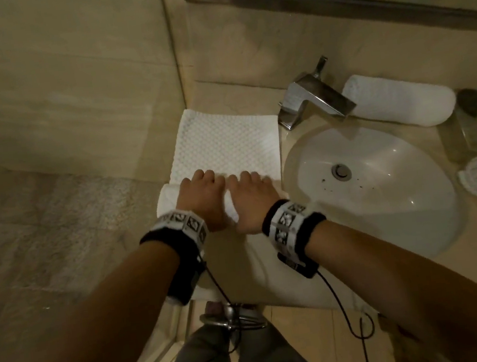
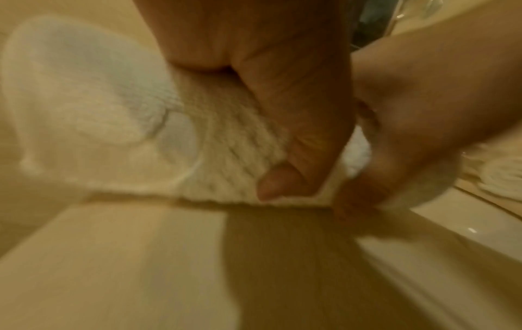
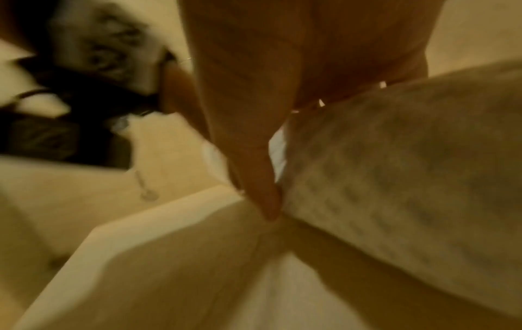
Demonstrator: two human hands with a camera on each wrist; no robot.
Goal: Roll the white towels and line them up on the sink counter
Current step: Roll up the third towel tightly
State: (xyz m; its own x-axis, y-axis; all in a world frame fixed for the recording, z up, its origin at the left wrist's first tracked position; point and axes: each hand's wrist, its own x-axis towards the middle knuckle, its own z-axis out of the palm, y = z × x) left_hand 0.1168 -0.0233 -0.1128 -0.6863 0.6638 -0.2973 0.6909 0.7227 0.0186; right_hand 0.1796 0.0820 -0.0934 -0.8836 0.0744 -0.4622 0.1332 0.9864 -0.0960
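Currently the white waffle-textured cotton towel [image 1: 224, 146] lies flat on the beige stone surface [image 1: 251, 101] left of the white oval sink basin [image 1: 381, 181], its near end already turned into a short roll under both hands. Left hand [image 1: 200, 197] and right hand [image 1: 251, 197] sit side by side on that roll, fingers curled over the top and thumbs tucked behind, gripping it. To roll well, I'd judge, keep even pressure across both hands and push straight away from the body so the edges stay flush. Its long axis runs left to right, while the unrolled cloth stretches towards the wall. A finished rolled white towel [image 1: 398, 101] lies behind the chrome tap [image 1: 311, 96].
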